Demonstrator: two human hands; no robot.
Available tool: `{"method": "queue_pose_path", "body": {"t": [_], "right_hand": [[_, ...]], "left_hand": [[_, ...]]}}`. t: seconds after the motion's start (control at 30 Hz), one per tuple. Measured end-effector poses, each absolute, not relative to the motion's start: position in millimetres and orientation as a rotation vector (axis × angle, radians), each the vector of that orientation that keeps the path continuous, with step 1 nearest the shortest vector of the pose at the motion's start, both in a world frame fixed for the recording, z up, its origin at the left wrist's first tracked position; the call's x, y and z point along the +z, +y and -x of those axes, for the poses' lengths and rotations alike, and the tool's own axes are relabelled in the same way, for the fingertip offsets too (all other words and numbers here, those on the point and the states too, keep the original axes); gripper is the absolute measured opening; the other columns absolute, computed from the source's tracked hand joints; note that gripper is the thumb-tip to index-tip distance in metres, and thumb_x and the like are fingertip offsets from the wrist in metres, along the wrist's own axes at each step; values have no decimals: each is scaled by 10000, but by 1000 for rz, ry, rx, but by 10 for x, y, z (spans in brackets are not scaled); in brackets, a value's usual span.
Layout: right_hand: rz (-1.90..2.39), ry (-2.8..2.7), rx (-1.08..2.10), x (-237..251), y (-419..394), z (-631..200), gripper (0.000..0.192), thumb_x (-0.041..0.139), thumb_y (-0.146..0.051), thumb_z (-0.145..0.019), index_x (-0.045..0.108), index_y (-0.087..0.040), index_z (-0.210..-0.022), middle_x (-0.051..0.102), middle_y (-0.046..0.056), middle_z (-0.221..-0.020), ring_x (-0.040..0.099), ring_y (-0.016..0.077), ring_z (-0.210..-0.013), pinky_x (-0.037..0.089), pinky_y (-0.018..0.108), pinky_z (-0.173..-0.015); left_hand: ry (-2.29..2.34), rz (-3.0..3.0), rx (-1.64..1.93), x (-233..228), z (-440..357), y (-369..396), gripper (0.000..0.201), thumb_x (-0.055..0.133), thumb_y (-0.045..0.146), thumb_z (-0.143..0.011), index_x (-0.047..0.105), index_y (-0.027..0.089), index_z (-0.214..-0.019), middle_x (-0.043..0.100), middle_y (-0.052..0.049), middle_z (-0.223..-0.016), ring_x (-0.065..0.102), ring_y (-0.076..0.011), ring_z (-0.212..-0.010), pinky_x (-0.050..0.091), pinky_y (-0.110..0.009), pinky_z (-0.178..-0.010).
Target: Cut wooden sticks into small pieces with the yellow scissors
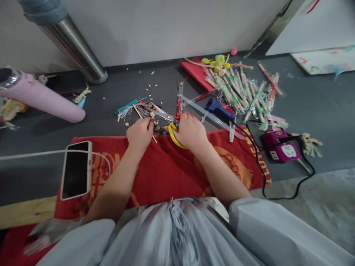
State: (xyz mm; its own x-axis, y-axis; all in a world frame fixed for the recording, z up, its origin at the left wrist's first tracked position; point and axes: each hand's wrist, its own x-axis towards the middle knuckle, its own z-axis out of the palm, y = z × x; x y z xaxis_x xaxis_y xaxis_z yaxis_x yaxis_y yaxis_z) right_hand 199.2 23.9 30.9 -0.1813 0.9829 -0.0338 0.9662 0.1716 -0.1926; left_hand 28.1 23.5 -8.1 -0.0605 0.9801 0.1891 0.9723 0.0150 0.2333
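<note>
My right hand is wrapped round the yellow and orange handles of a pair of scissors, whose blades point left and stand slightly apart. Close to the blades, my left hand is closed. A thin wooden stick shows on both sides of that hand and seems to pass through its fingers; the grip itself is hidden. Small cut wooden bits and dark crumbs lie around the fingers. Behind the left hand is a bundle of thin white strands beside a teal strip.
A phone with a cable lies on the red towel. At right are a blue glue gun, clear glue sticks, several wrapped sticks and a purple power socket. A pink bottle and a steel flask stand left.
</note>
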Motion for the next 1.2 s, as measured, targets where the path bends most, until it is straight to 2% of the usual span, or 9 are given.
{"method": "queue_pose_path", "body": {"t": [0.3,0.47,0.63,0.93,1.2], "right_hand": [[2081,-2247,180,274,265,-2061,607,402,-580,-877,570,-18,-1033,642,240,-1006,627,324,-934,456,378,-767],[1956,-2332,200,216,259,-2042,662,374,-629,-860,555,-22,-1052,632,233,-1040,613,335,-959,456,394,-794],[1928,-2372,226,214,248,-2024,664,334,-623,-875,545,-22,-1064,624,232,-1051,599,330,-985,443,395,-815],[1921,-2380,240,206,261,-2024,648,336,-612,-881,550,-29,-1062,631,219,-1036,604,315,-977,444,381,-804],[1889,-2380,284,207,266,-2034,621,355,-603,-877,553,-42,-1054,641,207,-1025,606,300,-979,447,371,-819]], "left_hand": [[2234,-2106,495,-99,-257,247,412,306,356,-943,625,171,-1125,677,-126,-988,631,-229,-880,425,-312,-706],[2264,-2117,488,-84,-281,250,396,310,331,-934,639,162,-1072,678,-123,-943,635,-220,-845,408,-295,-667],[2255,-2118,491,-66,-282,241,385,309,320,-935,610,183,-1132,693,-112,-974,640,-221,-850,400,-296,-663],[2236,-2133,535,-81,-288,243,443,259,413,-951,640,189,-938,698,-90,-815,629,-194,-721,332,-283,-595],[2154,-2127,625,-104,-297,243,435,255,412,-950,627,188,-981,701,-83,-865,628,-181,-756,373,-272,-644]]}}
